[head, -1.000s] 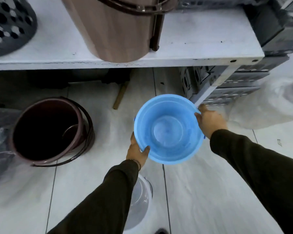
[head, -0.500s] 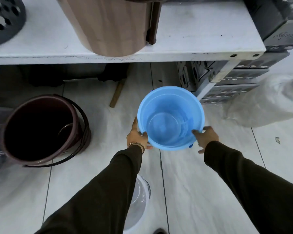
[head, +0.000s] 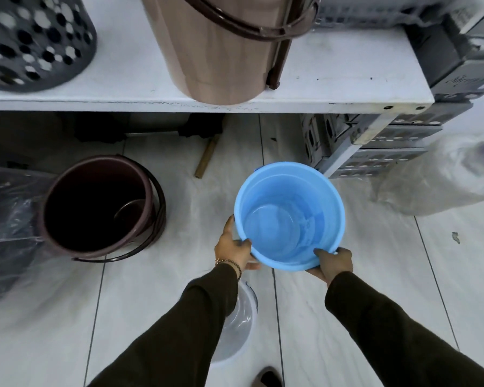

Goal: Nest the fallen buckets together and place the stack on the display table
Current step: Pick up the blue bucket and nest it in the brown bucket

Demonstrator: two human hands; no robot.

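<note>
Both hands are on the blue bucket (head: 289,216) right now, and it hangs in the air above the floor (head: 347,303), just in front of the white worktop (head: 347,74) and below its front edge. The left hand (head: 233,247) has its grip closed on the near-left rim, thumb hooked inside; the right hand (head: 330,262) has its grip closed on the near-right rim, thumb over the lip and fingers underneath. Look down into the bucket and there is a second ring and a paler wall inside it, so my read is that at least one blue bucket is already nested within the outer one, though how many make up the stack I cannot tell. So the nesting looks at least partly done, and the placing is not: the stack has yet to reach the worktop. A clear plastic bucket (head: 235,331) sits on the floor under the left sleeve, and a dark brown bucket (head: 95,205) with a bail handle stands upright on the floor to the left; whether either belongs in the stack I cannot say. Up on the worktop there is a wood-grain bucket (head: 215,46) and a grey perforated basket (head: 34,40), with bare surface to the right of them where a stack could go. As for writing, the grey crates (head: 458,60) at the right carry some embossed script, too blurred to read; nothing else shows a label or brand.
</note>
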